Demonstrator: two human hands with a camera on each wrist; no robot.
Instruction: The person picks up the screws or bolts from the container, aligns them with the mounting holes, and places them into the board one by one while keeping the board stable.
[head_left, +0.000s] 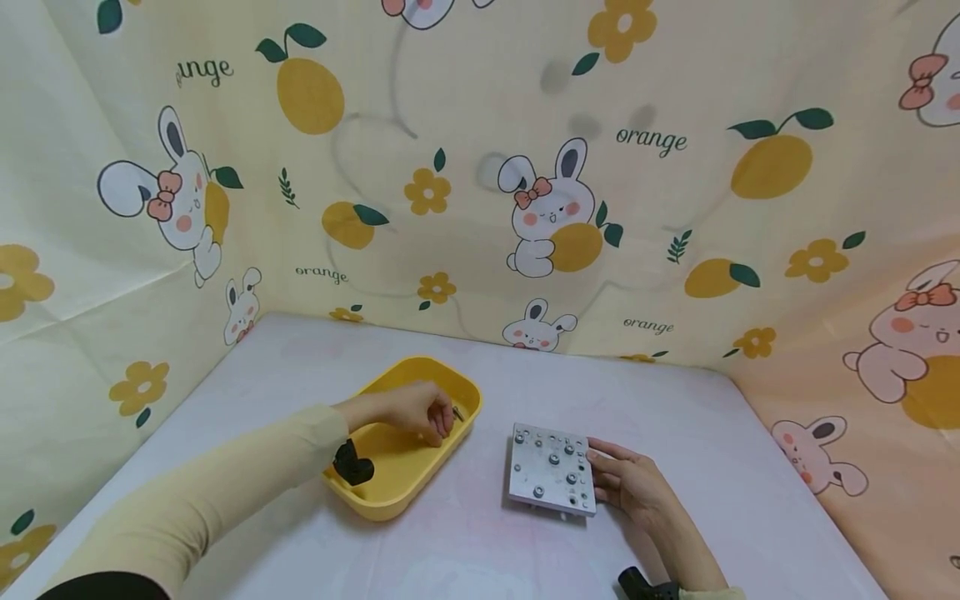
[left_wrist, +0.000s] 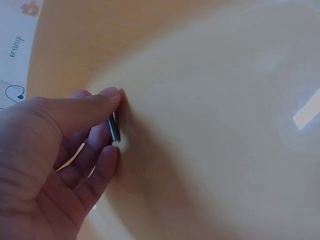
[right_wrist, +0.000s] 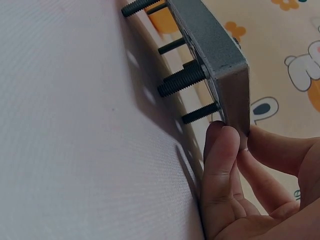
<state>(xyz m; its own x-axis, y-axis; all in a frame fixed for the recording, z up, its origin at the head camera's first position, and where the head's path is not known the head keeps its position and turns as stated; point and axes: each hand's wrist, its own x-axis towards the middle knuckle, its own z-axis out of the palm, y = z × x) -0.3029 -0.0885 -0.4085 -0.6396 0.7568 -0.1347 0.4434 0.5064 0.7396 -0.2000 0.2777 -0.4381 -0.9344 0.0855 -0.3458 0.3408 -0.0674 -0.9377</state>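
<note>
The right hand (head_left: 630, 483) grips the stiff, probably heavy metal plate (head_left: 531, 465) by its edge, a sound hold; the left hand (head_left: 418, 410) pinches a small, likely slippery pin (left_wrist: 114, 129).

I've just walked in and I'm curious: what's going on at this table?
A person is handling metal parts with both bare hands. The left hand is in the yellow tray, seemingly pinching a small metal piece. The right hand holds a metal plate by its edge over the table; several threaded screws stick out of the plate's underside.
</note>
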